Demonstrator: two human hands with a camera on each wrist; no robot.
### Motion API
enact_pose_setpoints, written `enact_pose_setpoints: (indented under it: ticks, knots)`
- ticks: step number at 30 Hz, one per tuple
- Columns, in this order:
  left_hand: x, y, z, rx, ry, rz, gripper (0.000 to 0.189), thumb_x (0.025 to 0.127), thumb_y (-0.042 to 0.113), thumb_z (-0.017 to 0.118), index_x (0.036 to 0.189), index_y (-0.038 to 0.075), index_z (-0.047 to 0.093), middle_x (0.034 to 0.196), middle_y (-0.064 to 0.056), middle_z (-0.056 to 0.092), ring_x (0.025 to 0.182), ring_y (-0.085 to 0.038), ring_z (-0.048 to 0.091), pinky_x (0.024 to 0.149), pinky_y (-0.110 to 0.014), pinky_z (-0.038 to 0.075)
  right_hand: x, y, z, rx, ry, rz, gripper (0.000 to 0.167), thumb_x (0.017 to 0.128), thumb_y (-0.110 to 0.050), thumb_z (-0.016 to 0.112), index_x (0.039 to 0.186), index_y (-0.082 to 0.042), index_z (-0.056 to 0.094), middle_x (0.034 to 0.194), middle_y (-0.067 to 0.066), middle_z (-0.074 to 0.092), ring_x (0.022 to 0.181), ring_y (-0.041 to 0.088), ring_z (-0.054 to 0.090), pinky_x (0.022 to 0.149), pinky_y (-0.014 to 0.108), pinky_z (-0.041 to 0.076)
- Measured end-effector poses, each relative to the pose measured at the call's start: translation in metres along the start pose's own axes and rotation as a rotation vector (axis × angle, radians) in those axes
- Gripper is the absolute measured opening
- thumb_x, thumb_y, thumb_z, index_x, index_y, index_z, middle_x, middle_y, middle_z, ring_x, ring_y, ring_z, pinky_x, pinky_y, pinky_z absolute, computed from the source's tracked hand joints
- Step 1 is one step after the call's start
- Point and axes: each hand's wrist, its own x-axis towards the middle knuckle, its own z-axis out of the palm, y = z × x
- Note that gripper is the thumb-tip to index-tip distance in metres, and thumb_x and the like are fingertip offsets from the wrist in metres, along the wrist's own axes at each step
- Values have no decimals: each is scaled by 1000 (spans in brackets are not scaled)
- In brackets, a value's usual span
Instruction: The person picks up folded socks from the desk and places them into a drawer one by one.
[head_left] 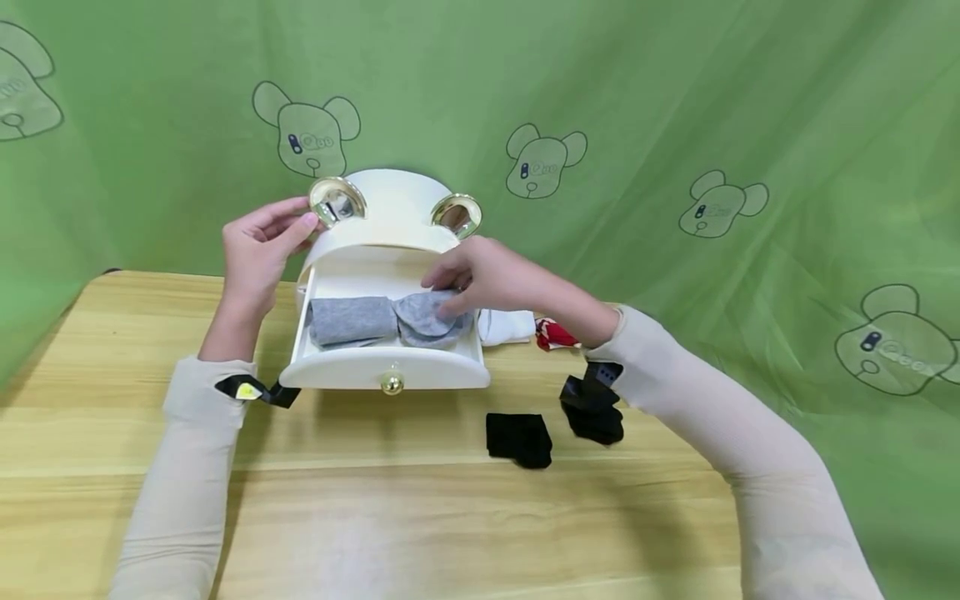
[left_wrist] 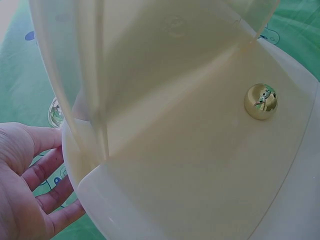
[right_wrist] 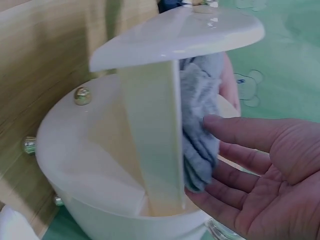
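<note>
A white rounded box [head_left: 397, 196] with two gold-rimmed round ears stands on the table, its top drawer [head_left: 330, 367] pulled out. Two folded grey socks [head_left: 351, 321] lie side by side across the drawer. My left hand [head_left: 258, 250] touches the box's left side near the left gold ear [head_left: 337, 202]; its fingers [left_wrist: 47, 167] lie loosely along the curved edge. Over the drawer's right end is my right hand [head_left: 491, 275], thumb touching the right-hand sock [right_wrist: 197, 120]. Its other fingers, fairly straight, reach toward the sock's end.
Two black folded socks [head_left: 519, 439] lie on the wooden table [head_left: 360, 517] in front and to the right. Behind my right forearm are a white folded cloth [head_left: 506, 327] and a red patterned one [head_left: 553, 334]. A green curtain [head_left: 637, 100] hangs close behind the box.
</note>
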Motion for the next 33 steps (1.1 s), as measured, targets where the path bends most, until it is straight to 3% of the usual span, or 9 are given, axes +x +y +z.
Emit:
enact_pose_setpoints:
  ticks: [9,12,16,19,23,26,29,33]
  knots:
    - [-1,0,0,-16,4,-12,22,87,-1,78,108,7,77,87,0,79,80,-14,75,76,-23,67,-41,-2,-15,226,150,-47,33,88,-3,78,120,0,70,119,16,74,106,22,73,94,30,64]
    - [0,0,0,-10,3,-7,22,87,-1,78,107,7,78,87,1,79,79,-13,75,75,-23,67,-60,-3,-11,334,167,-134,28,91,-1,74,119,0,70,115,14,75,103,23,74,91,32,65]
    - [1,1,-1,-1,4,5,22,87,0,78,108,7,78,88,1,79,78,-10,75,74,-21,66,-76,-3,7,434,88,-294,25,93,1,70,118,2,69,111,15,76,100,28,74,88,39,67]
    - [1,1,-1,2,8,6,22,87,-1,78,107,7,78,88,2,79,79,-11,75,74,-21,67,-80,-1,28,519,-32,-349,23,95,1,68,118,5,68,110,17,75,101,28,74,90,44,66]
    - [1,1,-1,4,5,6,22,87,1,79,108,8,78,90,2,80,81,-12,75,76,-24,67,-82,3,61,614,-177,-342,26,100,-3,63,124,7,64,112,21,74,102,26,74,94,45,65]
    - [1,1,0,0,-2,8,23,87,2,79,109,7,77,91,1,80,82,-13,75,77,-24,67,-83,6,84,666,-223,-306,31,103,-8,59,130,7,60,114,24,72,100,31,74,94,47,64]
    - [0,1,0,-5,-8,10,23,87,2,79,110,6,77,91,1,79,83,-14,74,77,-24,66,-82,6,108,746,-208,-259,35,106,-14,56,133,7,58,114,26,71,99,32,74,93,49,64]
    - [1,2,0,1,-11,13,23,87,3,79,110,6,77,90,1,79,82,-13,75,78,-24,66,-77,0,134,866,-132,-185,37,109,-19,50,137,5,57,111,30,71,93,22,76,91,48,66]
